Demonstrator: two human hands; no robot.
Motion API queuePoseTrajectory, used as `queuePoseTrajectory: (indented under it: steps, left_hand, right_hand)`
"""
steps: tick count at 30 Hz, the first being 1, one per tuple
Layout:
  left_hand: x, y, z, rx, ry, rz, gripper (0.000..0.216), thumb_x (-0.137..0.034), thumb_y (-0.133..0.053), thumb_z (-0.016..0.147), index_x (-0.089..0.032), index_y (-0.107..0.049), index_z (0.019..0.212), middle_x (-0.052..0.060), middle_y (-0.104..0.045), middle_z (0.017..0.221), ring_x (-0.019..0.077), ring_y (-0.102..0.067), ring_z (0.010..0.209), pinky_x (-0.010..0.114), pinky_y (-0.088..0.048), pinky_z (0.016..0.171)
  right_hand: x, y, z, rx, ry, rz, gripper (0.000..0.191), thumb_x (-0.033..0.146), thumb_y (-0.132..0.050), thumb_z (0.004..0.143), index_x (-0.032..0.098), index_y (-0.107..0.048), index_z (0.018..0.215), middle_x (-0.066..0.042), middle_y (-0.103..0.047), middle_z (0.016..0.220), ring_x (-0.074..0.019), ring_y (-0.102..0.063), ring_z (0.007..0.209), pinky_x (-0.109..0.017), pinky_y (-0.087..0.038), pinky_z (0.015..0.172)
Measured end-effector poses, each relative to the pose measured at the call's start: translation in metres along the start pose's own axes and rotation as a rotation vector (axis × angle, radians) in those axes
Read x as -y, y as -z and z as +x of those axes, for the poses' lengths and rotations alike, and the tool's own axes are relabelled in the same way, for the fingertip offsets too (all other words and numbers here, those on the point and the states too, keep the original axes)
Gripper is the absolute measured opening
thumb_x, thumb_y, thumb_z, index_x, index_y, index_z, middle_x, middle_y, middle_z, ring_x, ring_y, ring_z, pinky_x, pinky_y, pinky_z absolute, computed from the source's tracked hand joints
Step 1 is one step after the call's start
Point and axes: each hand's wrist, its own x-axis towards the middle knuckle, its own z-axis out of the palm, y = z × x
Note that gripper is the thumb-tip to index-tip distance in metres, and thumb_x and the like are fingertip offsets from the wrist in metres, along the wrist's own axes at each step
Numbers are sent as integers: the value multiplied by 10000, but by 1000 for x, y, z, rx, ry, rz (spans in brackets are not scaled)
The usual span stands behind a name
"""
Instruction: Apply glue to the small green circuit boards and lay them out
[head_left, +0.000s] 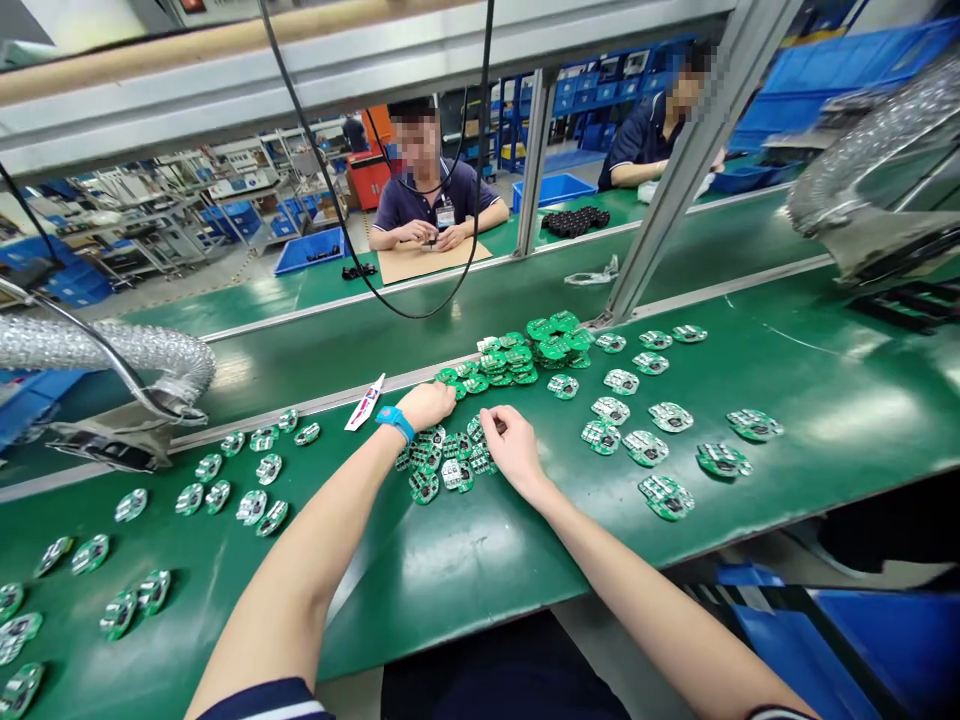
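Observation:
My left hand (427, 407), with a blue band (397, 424) at its wrist, reaches to the near left end of the stacked green circuit boards (510, 362). Its fingers are drawn together, and what they hold, if anything, is hidden. My right hand (514, 447) is curled, thumb and forefinger pinched at the edge of a small round circuit board (475, 428). Between and below both hands lies a loose cluster of populated circuit boards (457, 474), component sides up, some overlapping.
Single circuit boards lie spread to the left (251, 507) and right (648, 448) on the green bench (480, 570). A white and red marked packet (366, 403) rests by the rail. Flexible ducts (105, 350) flank the bench; a black cable (420, 315) hangs ahead. Two co-workers sit opposite.

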Motion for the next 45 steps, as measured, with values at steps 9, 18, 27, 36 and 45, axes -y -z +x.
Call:
queuePoseTrajectory:
  steps: [9, 18, 27, 36, 45]
  left_hand:
    - [20, 42, -42, -332, 240, -350, 202, -226, -477, 987, -194, -558, 804, 52, -613, 728, 205, -658, 744, 324, -505, 792]
    - [-36, 31, -104, -599, 456, -1149, 580, -777, -435, 927, -232, -473, 733, -16, -516, 689, 141, -530, 608, 274, -524, 608]
    - [-77, 19, -108, -553, 409, -1562, 448, -473, -870, 732, -191, -650, 1003, 48, -741, 938, 196, -710, 844, 324, -576, 820]
    - [-108, -2, -109, -720, 426, -1340, 282, -448, -784, 825, -225, -636, 912, 2, -694, 802, 171, -648, 747, 298, -518, 751]
    - [-113, -8, -113, -662, 508, -1389, 431, -616, -736, 834, -236, -590, 974, -16, -650, 799, 155, -648, 608, 275, -491, 604]
  right_hand:
    - [8, 9, 37, -60, 45, 163, 429, 509, -632, 885, 189, -684, 1164, -160, -712, 1208, -290, -670, 1116, -464, -526, 996]
    - [49, 13, 20, 421, -202, 818, 481, 606, -808, 773, 197, -769, 1024, -85, -819, 941, -251, -760, 904, -441, -585, 944]
    - [55, 22, -14, 308, -211, 849, 370, 485, -891, 721, 204, -773, 929, -63, -811, 926, -239, -762, 856, -387, -603, 866]
    - [37, 24, -27, 265, -349, 825, 363, 470, -904, 657, 185, -751, 820, -56, -781, 809, -226, -719, 724, -356, -631, 648]
    - [39, 25, -39, 334, -402, 786, 372, 476, -880, 685, 199, -724, 879, -27, -721, 738, -174, -625, 533, -284, -549, 365]
